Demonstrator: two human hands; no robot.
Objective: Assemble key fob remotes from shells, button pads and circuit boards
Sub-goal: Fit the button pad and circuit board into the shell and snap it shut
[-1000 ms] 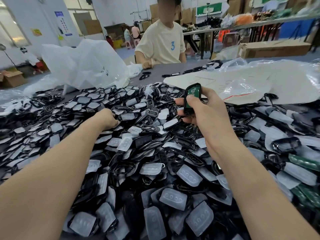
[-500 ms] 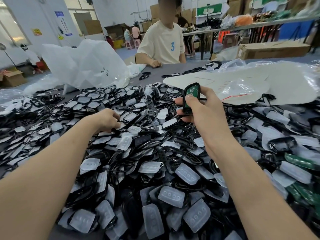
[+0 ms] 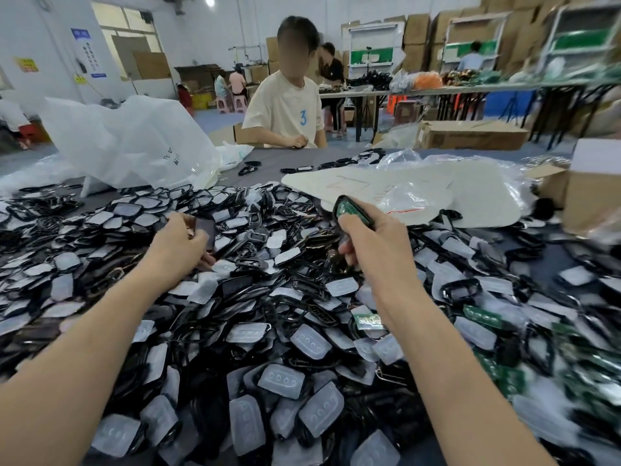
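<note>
Curled-finger grip, right hand (image 3: pixel 371 242) on shell (image 3: pixel 337 210)

Held shell (image 3: pixel 357 219): glossy black plastic, smooth.
Green board (image 3: pixel 344 207): lacquered look, slight sheen.
Dark panel (image 3: pixel 205 232): smooth, faintly shiny.
Button pads (image 3: pixel 281 381): milky translucent, matt, rubbery look.
Loose shells (image 3: pixel 460 289): glossy black plastic.
Circuit boards (image 3: pixel 482 316): green, semi-gloss.
Bag (image 3: pixel 134 142): thin whitish plastic film, crinkled, shiny.
Table (image 3: pixel 268 159): grey, matt.
Box (image 3: pixel 470 134): brown cardboard, matt.
</note>
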